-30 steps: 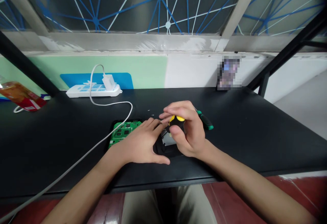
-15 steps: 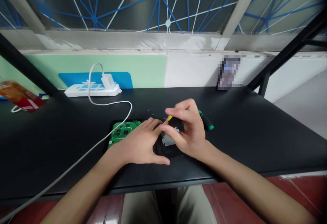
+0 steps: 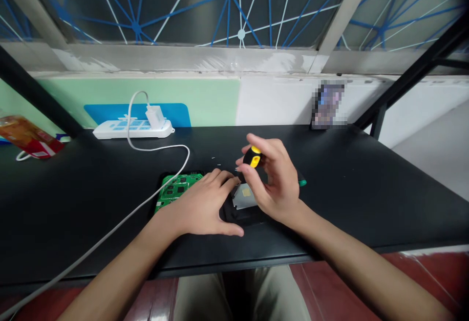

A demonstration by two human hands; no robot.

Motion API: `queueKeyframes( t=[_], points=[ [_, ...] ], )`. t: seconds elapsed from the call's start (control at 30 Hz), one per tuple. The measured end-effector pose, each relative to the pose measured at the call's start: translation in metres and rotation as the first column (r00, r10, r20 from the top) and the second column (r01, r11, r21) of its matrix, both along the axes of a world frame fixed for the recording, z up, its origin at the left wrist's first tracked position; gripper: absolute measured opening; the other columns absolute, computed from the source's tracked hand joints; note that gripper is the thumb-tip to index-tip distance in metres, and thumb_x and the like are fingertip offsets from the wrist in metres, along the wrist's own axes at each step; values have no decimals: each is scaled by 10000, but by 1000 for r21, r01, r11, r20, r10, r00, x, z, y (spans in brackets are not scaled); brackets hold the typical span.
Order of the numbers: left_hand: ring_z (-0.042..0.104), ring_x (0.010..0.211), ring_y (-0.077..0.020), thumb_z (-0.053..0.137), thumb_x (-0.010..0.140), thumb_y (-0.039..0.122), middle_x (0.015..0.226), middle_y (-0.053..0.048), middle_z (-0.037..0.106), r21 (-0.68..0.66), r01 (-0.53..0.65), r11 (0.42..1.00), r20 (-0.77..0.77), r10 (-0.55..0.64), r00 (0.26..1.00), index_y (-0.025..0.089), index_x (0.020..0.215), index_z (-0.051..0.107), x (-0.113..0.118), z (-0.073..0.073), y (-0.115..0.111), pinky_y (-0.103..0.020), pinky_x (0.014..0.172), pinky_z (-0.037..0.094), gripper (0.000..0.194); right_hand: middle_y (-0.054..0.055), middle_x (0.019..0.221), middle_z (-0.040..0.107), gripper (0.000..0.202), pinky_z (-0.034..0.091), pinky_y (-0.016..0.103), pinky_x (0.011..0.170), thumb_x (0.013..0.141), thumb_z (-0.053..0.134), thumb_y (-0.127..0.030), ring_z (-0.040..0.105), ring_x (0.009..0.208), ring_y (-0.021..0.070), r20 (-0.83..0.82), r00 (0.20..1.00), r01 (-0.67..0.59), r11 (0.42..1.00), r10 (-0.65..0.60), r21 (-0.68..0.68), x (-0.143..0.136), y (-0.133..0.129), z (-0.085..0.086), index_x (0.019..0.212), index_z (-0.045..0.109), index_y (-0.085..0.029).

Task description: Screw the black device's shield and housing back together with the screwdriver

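Observation:
Between the thumb and fingers of my right hand (image 3: 276,179) is a yellow and black tool handle (image 3: 253,157), held over the opened device. My left hand (image 3: 205,203) lies spread on the device's black casing, thumb stretched out to the right. A green circuit board (image 3: 178,190) shows to the left of that hand, partly covered by it. Between the two hands lies a silver metal plate (image 3: 245,197) with a small yellowish patch. The tool's lower end is hard to make out near my left fingertips.
Behind my right hand, a green handle end (image 3: 302,182) sticks out. A white cable (image 3: 154,195) crosses the board from a power strip (image 3: 134,128). A phone (image 3: 327,106) leans on the wall; a bottle (image 3: 31,136) lies far left. Tiny pieces lie behind the device.
My right hand has shifted slightly right and turned, bringing the yellow and black handle into fuller view. More of the silver plate shows, less of the green handle. My left hand stays in place.

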State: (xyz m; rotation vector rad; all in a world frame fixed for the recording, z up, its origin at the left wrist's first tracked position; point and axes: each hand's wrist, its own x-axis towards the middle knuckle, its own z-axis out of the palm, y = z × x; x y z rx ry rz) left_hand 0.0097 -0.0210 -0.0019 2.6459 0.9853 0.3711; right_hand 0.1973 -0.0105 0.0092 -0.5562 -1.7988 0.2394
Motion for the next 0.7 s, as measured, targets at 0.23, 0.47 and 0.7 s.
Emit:
queueKeyframes(
  t=[0.23, 0.47, 0.7],
  points=[
    [486, 1244, -398, 769, 746, 645, 1339, -158, 536, 5, 14, 1000, 4, -14, 1000, 203, 1394, 480, 0, 0, 0, -575, 1071, 404, 836, 31, 931, 498, 442, 575, 372, 644, 893, 679, -260, 582, 824, 192, -11, 1000, 5, 995, -4, 98, -1, 1, -3, 1313, 570, -342],
    [493, 1211, -381, 761, 727, 683, 1321, -161, 543, 2, -13, 1000, -32, 13, 999, 170, 1415, 459, 0, 1, 0, -546, 1061, 426, 910, 126, 1330, 547, 538, 655, 396, 766, 1000, 382, -161, 675, 1022, 196, -53, 990, -126, 992, 127, 11, -2, -1, -3, 1532, 363, -237],
    [466, 1265, -413, 761, 730, 675, 1359, -173, 526, -13, -8, 1000, -23, 7, 1000, 169, 1405, 458, 0, 1, 0, -573, 1087, 394, 896, 104, 1239, 627, 605, 639, 395, 807, 926, 566, -71, 683, 1006, 199, 11, 999, -46, 998, 46, 49, 0, 0, 2, 1486, 439, -262]
  ],
)
